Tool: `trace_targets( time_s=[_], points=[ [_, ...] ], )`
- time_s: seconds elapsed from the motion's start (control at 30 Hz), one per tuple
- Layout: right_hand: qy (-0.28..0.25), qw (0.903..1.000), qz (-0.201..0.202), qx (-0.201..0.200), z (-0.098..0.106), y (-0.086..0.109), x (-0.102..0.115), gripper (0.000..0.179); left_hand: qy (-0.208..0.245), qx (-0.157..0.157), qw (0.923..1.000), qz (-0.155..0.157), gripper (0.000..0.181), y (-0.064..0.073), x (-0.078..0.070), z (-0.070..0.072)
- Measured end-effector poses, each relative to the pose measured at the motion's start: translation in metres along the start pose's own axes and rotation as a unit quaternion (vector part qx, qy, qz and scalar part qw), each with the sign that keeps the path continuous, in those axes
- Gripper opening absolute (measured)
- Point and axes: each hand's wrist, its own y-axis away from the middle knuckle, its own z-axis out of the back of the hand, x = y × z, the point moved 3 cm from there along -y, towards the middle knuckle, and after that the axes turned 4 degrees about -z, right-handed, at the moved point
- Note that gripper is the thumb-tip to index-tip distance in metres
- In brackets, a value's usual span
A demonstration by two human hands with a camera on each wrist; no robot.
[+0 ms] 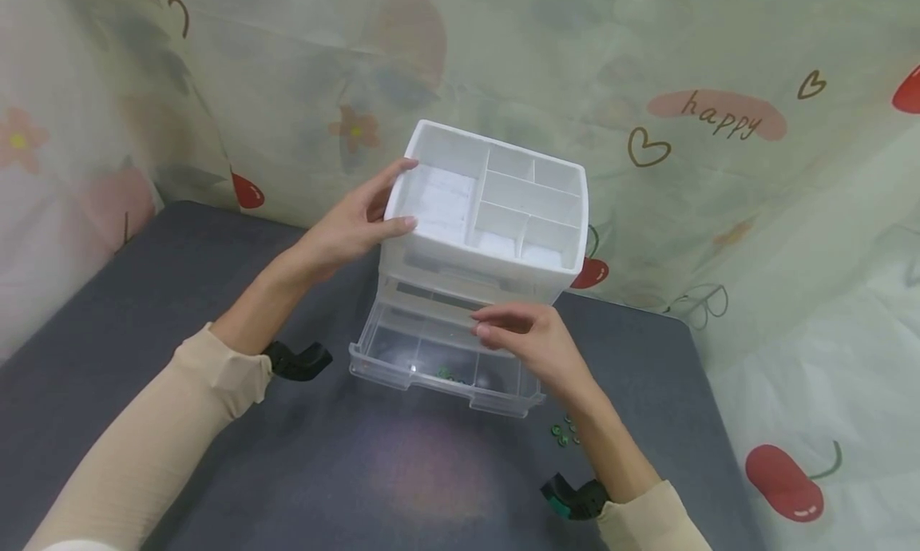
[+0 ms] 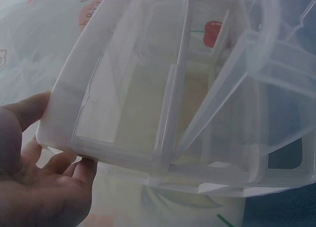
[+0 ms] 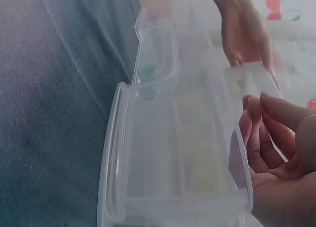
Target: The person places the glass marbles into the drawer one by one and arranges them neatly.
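A white plastic drawer organizer [image 1: 481, 255] with a divided top tray stands on the table, its lower clear drawer [image 1: 381, 369] pulled out. My left hand [image 1: 341, 223] grips the organizer's left side, thumb at the front corner and fingers behind; the left wrist view shows this hand [image 2: 49, 192] against the white edge. Over the drawer hovers my right hand [image 1: 535, 343], fingers curled and thumb tip close to the index finger. Whether something small sits between those fingertips is hidden, also in the right wrist view. Green buttons [image 1: 445, 372] lie inside the drawer, blurred through its front [image 3: 148, 76].
Several green buttons [image 1: 557, 430] lie on the dark table [image 1: 309, 463], right of the drawer and beside the right forearm. A printed cloth [image 1: 517, 64] hangs behind the table. Each wrist wears a black camera mount [image 1: 298, 362].
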Motion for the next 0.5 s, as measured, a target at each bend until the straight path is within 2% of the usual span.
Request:
trace_targets(
  time_s=[0.17,0.5],
  points=[
    [-0.001,0.9998,0.0,-0.022,0.007,0.011,0.003,0.024,-0.005,-0.001,1.0,0.0,0.071,0.001,0.0,0.0],
    [-0.002,0.9984,-0.012,-0.056,0.028,0.028,-0.009,0.025,0.001,-0.008,1.0,0.006,0.07,0.001,-0.003,-0.001]
  ],
)
